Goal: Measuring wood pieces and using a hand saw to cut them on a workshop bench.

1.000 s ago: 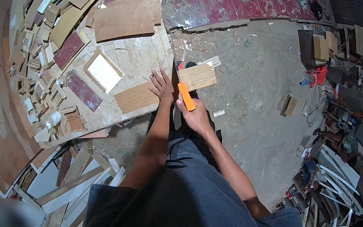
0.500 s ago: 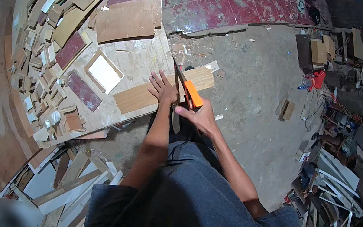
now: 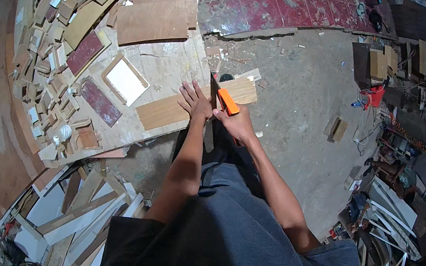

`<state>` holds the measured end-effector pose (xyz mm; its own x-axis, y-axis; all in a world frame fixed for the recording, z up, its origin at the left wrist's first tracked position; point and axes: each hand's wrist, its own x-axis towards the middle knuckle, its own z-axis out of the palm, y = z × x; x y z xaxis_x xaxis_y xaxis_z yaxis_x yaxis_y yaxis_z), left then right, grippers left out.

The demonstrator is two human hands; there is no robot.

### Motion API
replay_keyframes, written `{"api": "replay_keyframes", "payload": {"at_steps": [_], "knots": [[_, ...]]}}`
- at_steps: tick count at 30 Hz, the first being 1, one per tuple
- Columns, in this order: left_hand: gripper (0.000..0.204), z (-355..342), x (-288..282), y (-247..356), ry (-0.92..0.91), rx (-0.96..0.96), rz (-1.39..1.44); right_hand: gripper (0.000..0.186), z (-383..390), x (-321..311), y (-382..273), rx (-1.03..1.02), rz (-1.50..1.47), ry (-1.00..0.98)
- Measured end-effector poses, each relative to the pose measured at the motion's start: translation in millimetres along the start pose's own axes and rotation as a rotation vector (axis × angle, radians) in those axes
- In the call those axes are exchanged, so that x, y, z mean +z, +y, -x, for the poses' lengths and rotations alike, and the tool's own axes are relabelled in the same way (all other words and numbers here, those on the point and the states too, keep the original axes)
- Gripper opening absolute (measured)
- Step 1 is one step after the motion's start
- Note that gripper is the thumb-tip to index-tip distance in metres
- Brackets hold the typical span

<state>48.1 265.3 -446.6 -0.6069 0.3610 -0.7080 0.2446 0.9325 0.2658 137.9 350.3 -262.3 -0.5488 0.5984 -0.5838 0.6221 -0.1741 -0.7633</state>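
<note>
A long light-brown wooden board [image 3: 164, 110] lies near the front edge of the worktable and sticks out past its right edge. My left hand [image 3: 196, 101] presses flat on the board with fingers spread. Just to its right, my right hand [image 3: 237, 122] grips the orange handle of a hand saw [image 3: 227, 102]. The saw's dark blade runs across the board beside the table's edge. How deep the blade sits in the wood I cannot tell. My right fingers are partly hidden by the handle.
On the worktable [image 3: 165, 68] lie a white-faced framed panel [image 3: 125, 80], a dark red piece [image 3: 100, 102], a plywood sheet [image 3: 155, 19] and many small wood offcuts on the left. Scrap lumber [image 3: 81, 223] leans below the table. A wood block [image 3: 338, 129] rests on the concrete floor at right.
The saw and my right hand have shifted slightly along the cut line, with the handle a little lower against the board. My left hand stays pressed on the board. The whole view has moved slightly.
</note>
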Motion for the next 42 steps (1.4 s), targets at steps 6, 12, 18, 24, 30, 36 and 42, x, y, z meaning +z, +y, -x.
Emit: {"api": "replay_keyframes", "payload": {"at_steps": [6, 12, 18, 24, 30, 36, 42], "knots": [[0.11, 1.2, 0.8, -0.5, 0.057, 0.007, 0.002, 0.025, 4.8, -0.2, -0.7, 0.005, 0.004, -0.004], [0.108, 3.7, 0.9, -1.2, 0.095, 0.044, 0.054, 0.027, 11.3, 6.3, 9.4, -0.012, -0.034, 0.014], [0.107, 5.8, -5.3, -0.5, 0.043, 0.043, 0.022, 0.031, 13.5, 9.8, 13.7, -0.017, -0.02, 0.027], [0.104, 6.4, -9.7, 0.3, 0.022, 0.028, 0.068, 0.031, 15.0, 9.2, 3.2, 0.014, -0.009, 0.016], [0.098, 7.9, -16.8, 9.4, -0.032, -0.026, 0.103, 0.024, -3.4, 1.8, 1.7, 0.115, -0.012, -0.013], [0.1, 7.6, -16.3, 8.9, -0.04, -0.069, 0.111, 0.025, -11.8, 9.6, -6.7, 0.022, -0.05, -0.038], [0.097, 10.3, -16.4, 10.5, -0.001, -0.055, 0.074, 0.025, 6.3, 12.7, 4.2, -0.018, -0.037, 0.006]]}}
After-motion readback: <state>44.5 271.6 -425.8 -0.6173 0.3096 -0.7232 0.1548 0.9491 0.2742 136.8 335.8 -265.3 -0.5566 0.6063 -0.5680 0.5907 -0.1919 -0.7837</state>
